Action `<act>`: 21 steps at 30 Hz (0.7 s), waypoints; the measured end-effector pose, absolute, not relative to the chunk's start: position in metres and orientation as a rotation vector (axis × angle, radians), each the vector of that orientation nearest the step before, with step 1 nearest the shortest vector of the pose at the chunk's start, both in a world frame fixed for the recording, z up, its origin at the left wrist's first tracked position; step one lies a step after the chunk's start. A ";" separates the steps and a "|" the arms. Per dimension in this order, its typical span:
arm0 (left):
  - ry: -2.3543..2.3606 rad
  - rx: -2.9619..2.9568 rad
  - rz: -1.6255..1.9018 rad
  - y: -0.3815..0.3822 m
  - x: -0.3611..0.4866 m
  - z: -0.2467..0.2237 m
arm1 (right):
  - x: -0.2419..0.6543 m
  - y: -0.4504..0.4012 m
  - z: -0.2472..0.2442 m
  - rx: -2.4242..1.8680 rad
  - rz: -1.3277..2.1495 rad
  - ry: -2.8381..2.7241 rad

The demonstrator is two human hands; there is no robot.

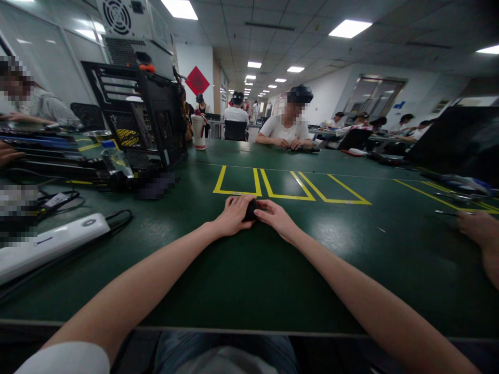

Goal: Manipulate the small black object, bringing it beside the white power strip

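Between my two hands is a small black rounded object (251, 210), low over the green table, mostly covered by fingers; its kind is not clear. My left hand (233, 215) wraps round its left side, fingers over the top and thumb at the near side. From the right, my right hand (276, 216) presses its fingertips against the object's right side. Just beyond the hands are yellow tape outlines (286, 196) on the green table (241, 280).
Left are a white power strip (74, 236) with cables, a black computer case (144, 114) and a white cup (198, 132). A co-worker (286, 122) sits opposite. At the right edge another person's hand (477, 226) holds a thin tool, near a dark monitor-like panel (460, 140).
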State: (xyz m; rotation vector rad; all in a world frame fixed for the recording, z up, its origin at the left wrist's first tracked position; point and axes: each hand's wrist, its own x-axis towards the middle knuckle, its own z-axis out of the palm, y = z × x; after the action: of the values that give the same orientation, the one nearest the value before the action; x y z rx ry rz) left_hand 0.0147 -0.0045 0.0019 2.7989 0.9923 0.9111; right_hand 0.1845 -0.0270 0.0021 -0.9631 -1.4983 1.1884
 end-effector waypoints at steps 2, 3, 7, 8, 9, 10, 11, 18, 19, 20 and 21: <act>0.993 2.800 0.909 -0.004 0.015 0.002 | 0.184 -0.028 0.003 -0.923 1.190 -1.511; 0.994 2.800 0.907 -0.004 0.015 0.002 | 0.184 -0.029 0.003 -0.904 1.190 -1.519; 0.991 2.805 0.908 -0.005 0.014 0.002 | 0.184 -0.033 0.004 -0.922 1.165 -1.524; 0.985 2.806 0.909 -0.005 0.014 0.002 | 0.183 -0.033 0.004 -0.935 1.156 -1.516; 0.980 2.806 0.911 -0.005 0.014 0.003 | 0.183 -0.033 0.004 -0.945 1.152 -1.508; 0.978 2.805 0.912 -0.005 0.014 0.003 | 0.183 -0.033 0.004 -0.951 1.150 -1.503; 0.977 2.804 0.912 -0.005 0.014 0.003 | 0.183 -0.033 0.003 -0.954 1.149 -1.498; 0.975 2.786 0.907 -0.007 0.014 0.004 | 0.183 -0.028 0.001 -0.980 1.186 -1.486; 0.974 2.782 0.904 -0.007 0.014 0.005 | 0.184 -0.028 0.001 -0.962 1.189 -1.494; 0.975 2.779 0.900 -0.007 0.014 0.005 | 0.184 -0.029 0.002 -0.940 1.190 -1.503; 0.976 2.777 0.894 -0.007 0.013 0.005 | 0.184 -0.030 0.003 -0.923 1.192 -1.508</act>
State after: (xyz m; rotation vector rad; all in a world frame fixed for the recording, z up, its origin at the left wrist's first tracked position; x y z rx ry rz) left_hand 0.0135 -0.0074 0.0054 2.7769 0.9761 0.8945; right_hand 0.1837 -0.0303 0.0027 -0.9227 -1.5084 1.1916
